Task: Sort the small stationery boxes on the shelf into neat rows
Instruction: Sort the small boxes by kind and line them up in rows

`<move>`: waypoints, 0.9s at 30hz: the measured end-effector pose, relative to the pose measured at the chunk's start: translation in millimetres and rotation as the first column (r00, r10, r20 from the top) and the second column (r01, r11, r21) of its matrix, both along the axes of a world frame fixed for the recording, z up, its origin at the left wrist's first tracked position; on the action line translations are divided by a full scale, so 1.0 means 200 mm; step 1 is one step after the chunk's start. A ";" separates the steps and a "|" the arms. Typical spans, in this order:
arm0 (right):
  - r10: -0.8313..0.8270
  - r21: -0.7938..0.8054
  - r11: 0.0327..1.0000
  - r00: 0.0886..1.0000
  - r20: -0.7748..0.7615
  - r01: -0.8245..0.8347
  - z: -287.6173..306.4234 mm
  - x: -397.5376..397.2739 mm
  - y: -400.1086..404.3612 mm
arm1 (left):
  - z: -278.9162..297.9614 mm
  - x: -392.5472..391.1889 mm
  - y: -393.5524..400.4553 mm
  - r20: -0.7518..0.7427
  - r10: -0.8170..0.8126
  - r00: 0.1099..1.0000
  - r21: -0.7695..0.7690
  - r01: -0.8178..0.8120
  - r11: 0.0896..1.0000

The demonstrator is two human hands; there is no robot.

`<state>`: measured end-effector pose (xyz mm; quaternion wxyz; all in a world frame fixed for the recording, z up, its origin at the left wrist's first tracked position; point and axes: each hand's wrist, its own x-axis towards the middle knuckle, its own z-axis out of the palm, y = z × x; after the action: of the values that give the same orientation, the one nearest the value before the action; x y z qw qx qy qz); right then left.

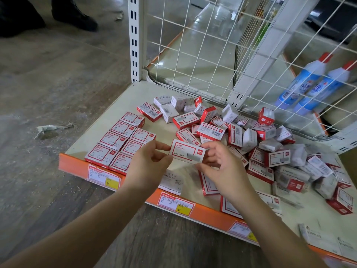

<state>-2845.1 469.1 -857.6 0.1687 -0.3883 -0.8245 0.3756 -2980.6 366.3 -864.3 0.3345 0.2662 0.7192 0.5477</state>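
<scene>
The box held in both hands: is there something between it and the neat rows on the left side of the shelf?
Nothing visible blocks it. The held box is above bare shelf, and the rows of paper clip boxes lie just left of the left hand. The right hand holds its other end.

7 boxes (123, 141) in rows, 2 bottles (307, 85), 3 price tags (103, 176).

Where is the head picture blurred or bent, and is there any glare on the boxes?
Head view: the held box between both hands is sharp; the blue bottles behind the wire mesh and the boxes at lower right are smeared; the shelf edge bows from the wide lens; no strong glare.
</scene>
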 end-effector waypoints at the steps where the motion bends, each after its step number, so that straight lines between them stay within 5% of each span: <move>1: -0.005 0.005 1.000 1.000 -0.006 0.005 0.00 0.00 0.00 | 0.00 0.00 0.00 -0.003 0.006 1.000 0.005 -0.006 1.000; 11: -0.018 0.007 1.000 1.000 0.019 0.018 -0.01 0.01 -0.02 | 0.00 0.02 0.00 -0.052 0.002 0.999 -0.041 -0.004 0.999; 27: -0.191 0.036 0.982 0.968 0.161 0.188 0.07 0.41 0.14 | -0.02 0.22 0.14 -0.219 -0.298 0.929 -0.194 0.257 0.947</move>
<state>-2763.9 496.6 -844.0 0.1395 -0.4929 -0.7985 0.3161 -2937.4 393.5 -867.8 0.3378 0.4029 0.7522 0.3973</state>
